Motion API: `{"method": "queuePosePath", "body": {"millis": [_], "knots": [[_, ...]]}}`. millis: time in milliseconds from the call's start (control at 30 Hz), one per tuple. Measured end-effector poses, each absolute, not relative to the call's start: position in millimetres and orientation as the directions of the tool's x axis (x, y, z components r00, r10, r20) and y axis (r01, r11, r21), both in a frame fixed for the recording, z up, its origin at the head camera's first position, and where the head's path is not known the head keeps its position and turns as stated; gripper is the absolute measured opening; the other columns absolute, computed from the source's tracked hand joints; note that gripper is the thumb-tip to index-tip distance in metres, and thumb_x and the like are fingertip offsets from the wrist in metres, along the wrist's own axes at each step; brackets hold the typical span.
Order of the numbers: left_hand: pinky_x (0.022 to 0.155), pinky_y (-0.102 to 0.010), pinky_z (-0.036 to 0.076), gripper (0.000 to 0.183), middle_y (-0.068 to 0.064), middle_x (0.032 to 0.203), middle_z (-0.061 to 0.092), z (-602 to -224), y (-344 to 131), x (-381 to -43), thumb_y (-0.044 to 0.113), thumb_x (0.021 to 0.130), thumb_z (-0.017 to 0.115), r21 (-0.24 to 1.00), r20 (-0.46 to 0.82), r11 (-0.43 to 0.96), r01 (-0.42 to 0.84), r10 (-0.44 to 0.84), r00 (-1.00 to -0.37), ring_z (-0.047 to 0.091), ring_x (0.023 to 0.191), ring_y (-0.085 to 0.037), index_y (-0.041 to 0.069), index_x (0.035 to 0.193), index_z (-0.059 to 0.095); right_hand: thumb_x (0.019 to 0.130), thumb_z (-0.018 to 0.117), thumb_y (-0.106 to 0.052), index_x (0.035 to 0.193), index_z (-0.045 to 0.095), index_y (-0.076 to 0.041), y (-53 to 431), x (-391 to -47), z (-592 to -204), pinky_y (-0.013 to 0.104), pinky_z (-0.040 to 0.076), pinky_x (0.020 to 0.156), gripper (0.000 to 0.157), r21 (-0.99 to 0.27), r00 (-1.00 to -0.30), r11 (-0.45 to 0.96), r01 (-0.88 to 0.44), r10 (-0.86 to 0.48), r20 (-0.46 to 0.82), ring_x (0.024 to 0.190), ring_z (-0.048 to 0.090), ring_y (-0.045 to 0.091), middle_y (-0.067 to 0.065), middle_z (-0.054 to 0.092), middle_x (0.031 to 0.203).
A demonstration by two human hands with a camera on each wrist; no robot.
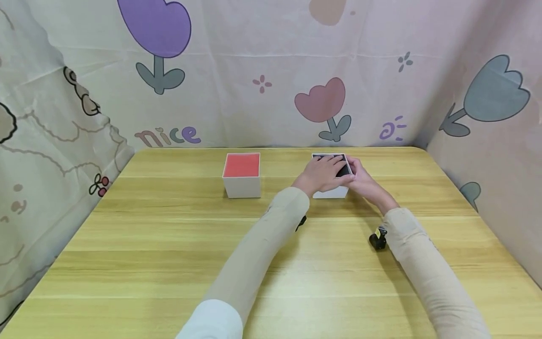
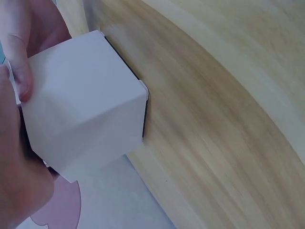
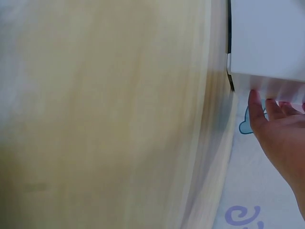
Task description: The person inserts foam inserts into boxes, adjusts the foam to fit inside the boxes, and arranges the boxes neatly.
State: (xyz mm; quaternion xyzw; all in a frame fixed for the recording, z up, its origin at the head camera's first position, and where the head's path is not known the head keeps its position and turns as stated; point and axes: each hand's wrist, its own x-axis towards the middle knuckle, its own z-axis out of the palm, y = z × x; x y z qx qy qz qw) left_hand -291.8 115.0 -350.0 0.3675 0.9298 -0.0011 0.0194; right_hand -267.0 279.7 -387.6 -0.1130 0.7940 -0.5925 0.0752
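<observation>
In the head view, a white box with a black top stands toward the table's back, right of centre. The left hand lies over that top, its fingers stretched across the black surface and its thumb along the near right edge. At the box's right side, the right hand grips the corner. The left wrist view shows a thumb at the upper edge of the plain white front face. Right-hand fingertips touch the white side wall in the right wrist view.
A second white box, with a red top, stands to the left on the wooden table. Patterned cloth hangs behind the table and along both sides. Small black wrist cameras sit under the sleeves.
</observation>
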Motion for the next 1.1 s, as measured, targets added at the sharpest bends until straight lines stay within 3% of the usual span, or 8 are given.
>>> {"method": "queuePosePath", "body": {"millis": [300, 600, 733, 867, 1000, 1100], "knots": [[0.113, -0.04, 0.022, 0.071, 0.004, 0.155, 0.031, -350, 117, -298, 0.066, 0.097, 0.019, 0.029, -0.046, 0.724, 0.689, 0.689, -0.723, 0.028, 0.14, -0.018, 0.024, 0.153, 0.03, 0.094, 0.053, 0.004, 0.15, 0.001, 0.001, 279, -267, -388, 0.028, 0.033, 0.107, 0.076, -0.964, -0.963, 0.251, -0.091, -0.269, 0.021, 0.139, 0.021, 0.033, 0.023, 0.013, 0.153], [0.112, -0.042, 0.021, 0.069, 0.004, 0.156, 0.029, -346, 115, -299, 0.065, 0.097, 0.022, 0.081, -0.083, 0.715, 0.694, 0.699, -0.711, 0.025, 0.141, -0.018, 0.024, 0.153, 0.031, 0.094, 0.056, 0.002, 0.151, 0.002, 0.0, 280, -269, -388, 0.045, 0.022, 0.113, 0.078, -0.949, -0.968, 0.308, -0.073, -0.25, -0.007, 0.141, 0.016, 0.033, 0.022, 0.008, 0.155], [0.113, -0.039, 0.019, 0.067, 0.003, 0.156, 0.028, -347, 109, -301, 0.061, 0.099, 0.024, 0.096, -0.094, 0.692, 0.715, 0.722, -0.686, 0.022, 0.142, -0.017, 0.022, 0.153, 0.031, 0.093, 0.058, 0.0, 0.15, 0.003, 0.0, 279, -268, -391, 0.045, 0.02, 0.114, 0.08, -0.953, -0.97, 0.296, -0.063, -0.241, -0.01, 0.141, 0.017, 0.034, 0.023, 0.01, 0.154], [0.115, -0.038, 0.015, 0.063, 0.0, 0.156, 0.029, -350, 97, -304, 0.056, 0.102, 0.025, 0.084, -0.079, 0.678, 0.73, 0.735, -0.673, 0.023, 0.142, -0.016, 0.018, 0.151, 0.035, 0.092, 0.063, -0.006, 0.15, 0.005, -0.002, 277, -266, -390, 0.04, 0.028, 0.111, 0.082, -0.954, -0.975, 0.298, -0.041, -0.222, -0.027, 0.136, 0.026, 0.032, 0.022, 0.019, 0.151], [0.114, -0.038, 0.015, 0.053, -0.001, 0.154, 0.034, -351, 82, -307, 0.044, 0.105, 0.028, 0.065, -0.047, 0.699, 0.712, 0.715, -0.698, 0.027, 0.14, -0.018, 0.017, 0.147, 0.043, 0.091, 0.066, -0.01, 0.151, 0.007, -0.004, 276, -267, -389, 0.027, 0.04, 0.099, 0.084, -0.956, -0.978, 0.294, -0.023, -0.203, -0.038, 0.127, 0.036, 0.028, 0.022, 0.027, 0.146], [0.114, -0.037, 0.017, 0.049, -0.001, 0.153, 0.035, -350, 74, -310, 0.037, 0.104, 0.031, 0.087, -0.037, 0.713, 0.696, 0.7, -0.713, 0.028, 0.14, -0.018, 0.016, 0.147, 0.044, 0.09, 0.066, -0.008, 0.15, 0.007, -0.003, 276, -268, -387, 0.021, 0.042, 0.093, 0.084, -0.956, -0.979, 0.291, -0.021, -0.198, -0.039, 0.125, 0.038, 0.028, 0.023, 0.029, 0.145]]}}
